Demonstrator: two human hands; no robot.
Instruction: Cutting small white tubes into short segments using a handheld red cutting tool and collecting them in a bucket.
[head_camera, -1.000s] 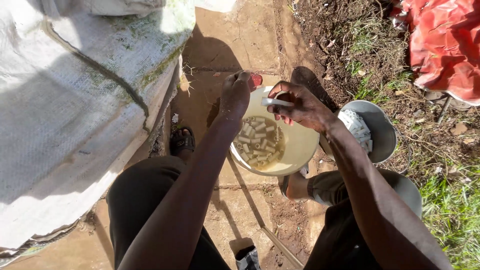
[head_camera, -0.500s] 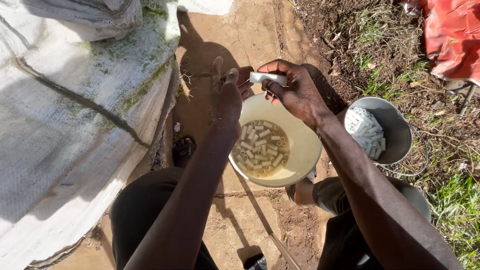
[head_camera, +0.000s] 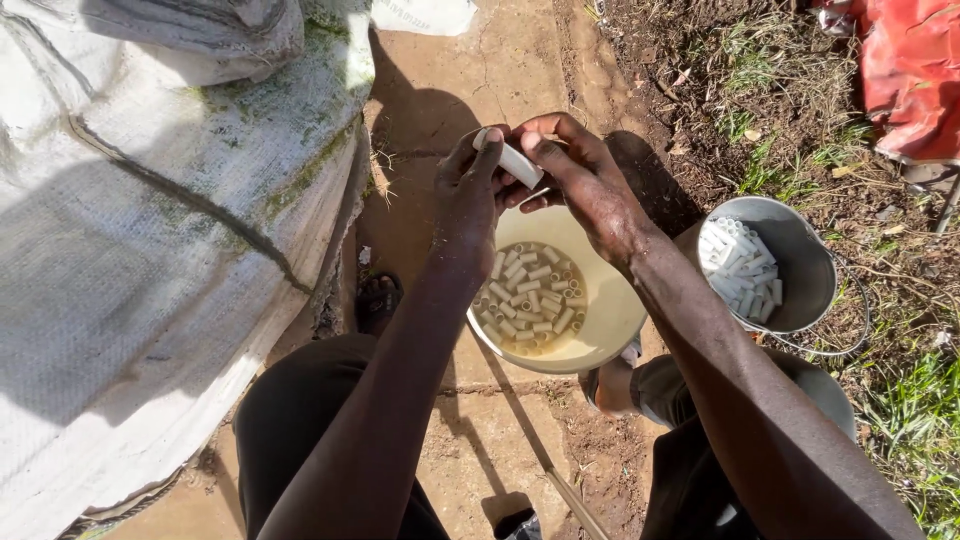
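Note:
Both my hands meet above a cream plastic bowl (head_camera: 608, 300) that holds several short white tubes (head_camera: 530, 298) lying in murky water. My left hand (head_camera: 468, 195) and my right hand (head_camera: 578, 175) both grip one short white tube (head_camera: 516, 162), held slanted over the bowl's far rim. My forearms reach in from the bottom of the view. To the right stands a grey metal bucket (head_camera: 802, 270) filled with more white tubes (head_camera: 738, 268).
A large white woven tarp (head_camera: 150, 230) with green stains covers a mound on the left. Bare packed earth lies ahead, with dirt and grass on the right. A red cloth (head_camera: 915, 70) sits at top right. My sandalled foot (head_camera: 378, 300) is beside the bowl.
My hands have come together on the white tube, which my right hand alone held before. The view has shifted so bowl and bucket sit lower in the frame.

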